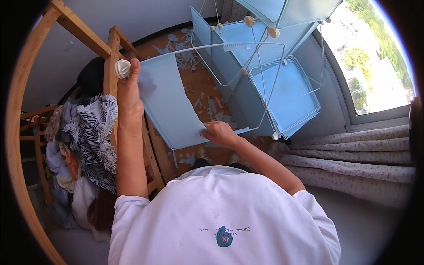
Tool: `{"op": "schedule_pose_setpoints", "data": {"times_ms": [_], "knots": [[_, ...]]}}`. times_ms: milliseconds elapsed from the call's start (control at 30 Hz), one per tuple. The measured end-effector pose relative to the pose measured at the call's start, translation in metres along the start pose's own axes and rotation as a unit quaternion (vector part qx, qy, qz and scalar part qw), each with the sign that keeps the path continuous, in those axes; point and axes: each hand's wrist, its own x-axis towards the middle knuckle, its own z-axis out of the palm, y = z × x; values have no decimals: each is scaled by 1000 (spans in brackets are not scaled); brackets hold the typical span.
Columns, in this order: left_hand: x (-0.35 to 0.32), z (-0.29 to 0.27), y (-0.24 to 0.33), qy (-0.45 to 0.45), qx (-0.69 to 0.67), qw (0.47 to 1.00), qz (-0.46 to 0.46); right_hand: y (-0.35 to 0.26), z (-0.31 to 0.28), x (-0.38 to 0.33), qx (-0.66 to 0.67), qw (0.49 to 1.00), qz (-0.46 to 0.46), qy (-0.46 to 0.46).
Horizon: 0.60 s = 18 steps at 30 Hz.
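A wire-framed panel is held up in front of me, its white wire frame (pixel 207 47) bare on the right side. Light blue plastic sheet (pixel 165 104) still covers the left part and ends in a ragged torn edge. My left hand (pixel 130 99) is closed on the panel's left side, thumb up, beside a white ribbed connector knob (pixel 123 69) at the corner. Lower down, my right hand (pixel 222 134) pinches the sheet's torn edge near the lower wire. Its fingertips are partly hidden behind the hand.
Blue cube shelving with wire frames and round connectors (pixel 274 32) stands ahead and right. Blue plastic scraps (pixel 212 106) litter the wooden floor. At left is a wooden bunk frame (pixel 84 28) with piled clothes (pixel 95 128). A window (pixel 375 57) and a floral curtain (pixel 353 148) are at right.
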Motion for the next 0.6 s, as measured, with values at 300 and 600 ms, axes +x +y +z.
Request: {"op": "schedule_pose_setpoints", "data": {"times_ms": [300,600], "knots": [[26,-28,13,35,0,999,-19,39,-9,-21,-66,995,26,72],[20,-34,27,57,16,998,-25,40,-10,-18,-79,997,25,-5]]}}
